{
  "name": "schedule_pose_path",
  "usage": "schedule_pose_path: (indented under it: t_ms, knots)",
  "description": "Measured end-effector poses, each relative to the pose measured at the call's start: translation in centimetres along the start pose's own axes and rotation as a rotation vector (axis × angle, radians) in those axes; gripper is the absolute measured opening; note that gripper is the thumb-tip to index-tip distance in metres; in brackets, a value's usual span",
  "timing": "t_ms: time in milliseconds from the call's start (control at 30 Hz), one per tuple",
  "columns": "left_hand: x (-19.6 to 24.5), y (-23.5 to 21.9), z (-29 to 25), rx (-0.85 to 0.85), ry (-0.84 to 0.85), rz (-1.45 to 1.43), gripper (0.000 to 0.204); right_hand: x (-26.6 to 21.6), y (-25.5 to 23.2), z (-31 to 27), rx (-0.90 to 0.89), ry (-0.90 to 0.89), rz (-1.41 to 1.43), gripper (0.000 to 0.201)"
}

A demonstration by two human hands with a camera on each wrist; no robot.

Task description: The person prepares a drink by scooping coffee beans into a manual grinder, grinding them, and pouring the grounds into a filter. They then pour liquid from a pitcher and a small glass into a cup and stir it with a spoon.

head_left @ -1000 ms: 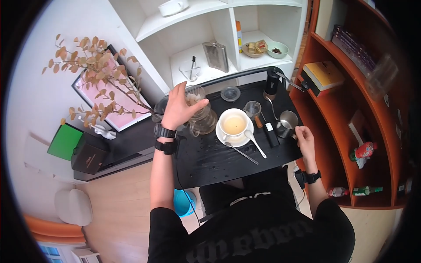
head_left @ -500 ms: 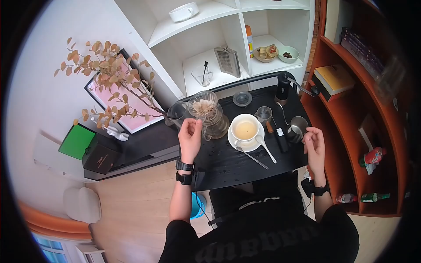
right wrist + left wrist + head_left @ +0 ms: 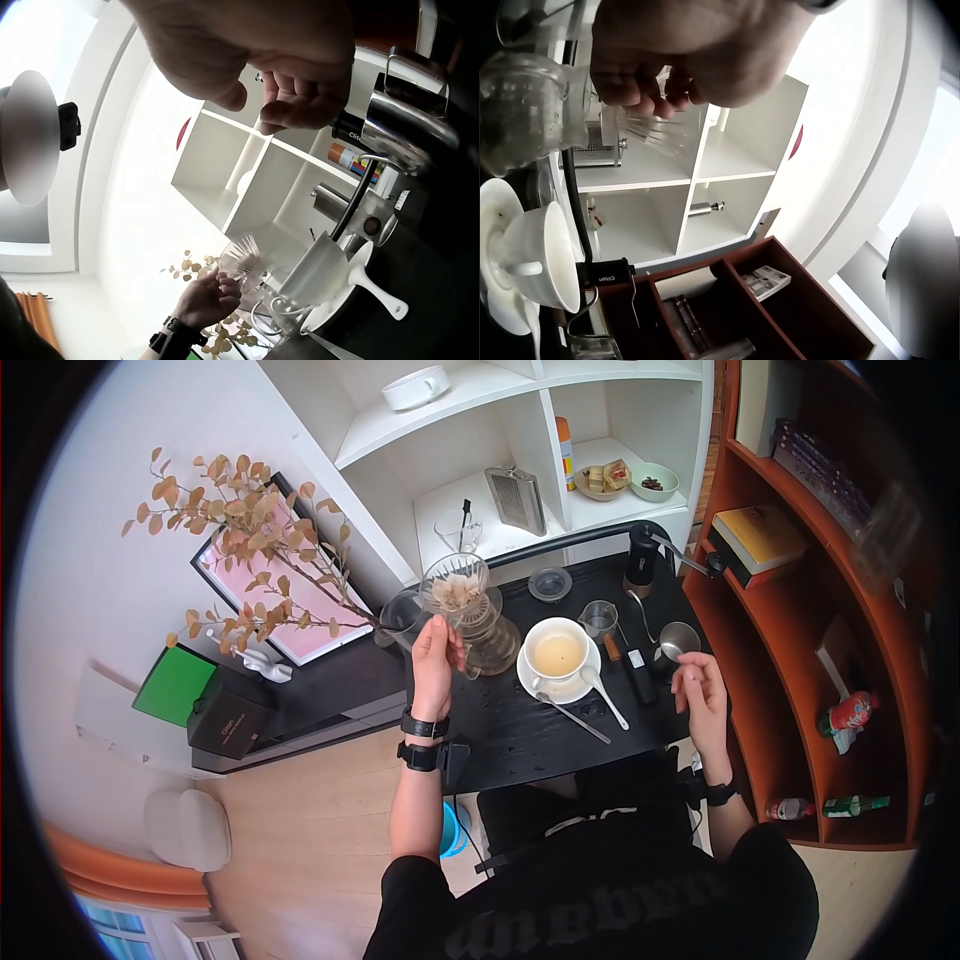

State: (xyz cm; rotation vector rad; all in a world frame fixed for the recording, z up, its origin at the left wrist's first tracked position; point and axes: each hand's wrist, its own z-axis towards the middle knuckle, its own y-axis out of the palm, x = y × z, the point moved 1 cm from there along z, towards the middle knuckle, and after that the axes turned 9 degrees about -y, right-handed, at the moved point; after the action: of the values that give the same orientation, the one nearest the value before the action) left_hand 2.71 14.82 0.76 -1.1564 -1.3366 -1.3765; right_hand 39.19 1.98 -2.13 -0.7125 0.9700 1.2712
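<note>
At the left of the head view, a dry branch with thin, rounded brown leaves [image 3: 258,542] leans toward the black desk [image 3: 510,745]. Next is your left hand [image 3: 435,660]: its fingers are curled and pinch the ribbed, cone-shaped clear dripper [image 3: 452,568], which is tilted above the desk's left side. Inside it sits a crumpled, pale filter [image 3: 457,592]. Just beside your fingers stands the rounded glass server [image 3: 493,648]; whether the dripper touches it, I cannot tell. Further right, a glossy white cup [image 3: 319,274] with yellowish liquid rests on its round saucer [image 3: 563,693], together with a smooth white spoon [image 3: 607,702]. Behind these are a small glass jug [image 3: 600,614] with a wooden handle and a black cylindrical grinder [image 3: 642,565]. A shiny metal pitcher [image 3: 405,127] stands near the right edge. Beside it, your right hand [image 3: 704,695] has loosely bent fingers and holds nothing.
</note>
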Motion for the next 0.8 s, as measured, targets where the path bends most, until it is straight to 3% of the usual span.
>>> schedule_pose_path:
  t_ms: [200, 400, 800]
  knots:
    - [-1.6, 0.2, -0.2, 0.087, 0.001, 0.085, 0.039, 0.2, 0.0, -0.3, 0.001, 0.013, 0.015, 0.02]
    - [-0.7, 0.3, -0.3, 0.079, 0.104, 0.092, 0.039, 0.0, 0.2, -0.1, -0.009, 0.047, 0.019, 0.019]
    - [-0.6, 0.1, -0.4, 0.095, 0.107, 0.062, 0.039, 0.0, 0.3, 0.0, -0.028, 0.058, 0.024, 0.021]
